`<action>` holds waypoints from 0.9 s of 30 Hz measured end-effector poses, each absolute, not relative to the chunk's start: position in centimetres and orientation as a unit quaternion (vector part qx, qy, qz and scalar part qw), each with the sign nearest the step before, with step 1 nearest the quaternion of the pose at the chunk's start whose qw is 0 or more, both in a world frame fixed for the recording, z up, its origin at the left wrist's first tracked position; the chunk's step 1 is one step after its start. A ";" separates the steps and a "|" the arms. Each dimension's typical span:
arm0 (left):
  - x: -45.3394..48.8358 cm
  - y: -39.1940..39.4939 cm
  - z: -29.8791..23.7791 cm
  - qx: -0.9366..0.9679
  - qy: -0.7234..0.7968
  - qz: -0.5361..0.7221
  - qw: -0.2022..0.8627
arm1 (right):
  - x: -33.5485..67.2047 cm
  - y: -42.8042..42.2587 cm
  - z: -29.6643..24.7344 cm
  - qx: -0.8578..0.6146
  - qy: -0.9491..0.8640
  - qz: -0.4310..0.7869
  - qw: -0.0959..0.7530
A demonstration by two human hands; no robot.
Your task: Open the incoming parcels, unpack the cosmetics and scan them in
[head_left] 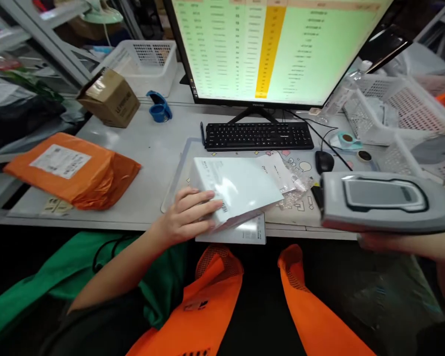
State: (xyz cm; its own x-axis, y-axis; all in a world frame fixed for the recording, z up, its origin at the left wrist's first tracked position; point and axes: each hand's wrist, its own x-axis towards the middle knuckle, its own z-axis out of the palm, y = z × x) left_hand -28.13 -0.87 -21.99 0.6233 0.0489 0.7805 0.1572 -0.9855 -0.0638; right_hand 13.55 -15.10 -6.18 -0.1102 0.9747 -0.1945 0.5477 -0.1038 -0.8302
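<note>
My left hand (191, 215) grips the near left end of a white box (241, 185), with the fingers over its side beside a small barcode and the thumb hidden. The box lies tilted on the desk mat, its near corner over a flat white printed sheet or packet (250, 232) that juts past the desk edge. My right hand (378, 242) holds a grey barcode scanner (385, 202) at the right, in the air and pointing left toward the box. The scanner body hides most of that hand. Behind the box lie a white paper slip (278, 170) and crumpled clear plastic wrap (298, 188).
A keyboard (259, 135) and a mouse (324, 161) sit below the monitor (282, 49). On the left are an orange parcel (74, 168), a small cardboard box (111, 99), a blue tape dispenser (159, 108) and a white basket (144, 64). More white baskets (404, 99) stand right.
</note>
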 end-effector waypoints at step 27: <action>-32.1 -3.2 -26.9 -0.896 -0.112 -0.428 0.036 | 23.5 -15.0 -14.1 -0.792 -0.416 0.365 0.258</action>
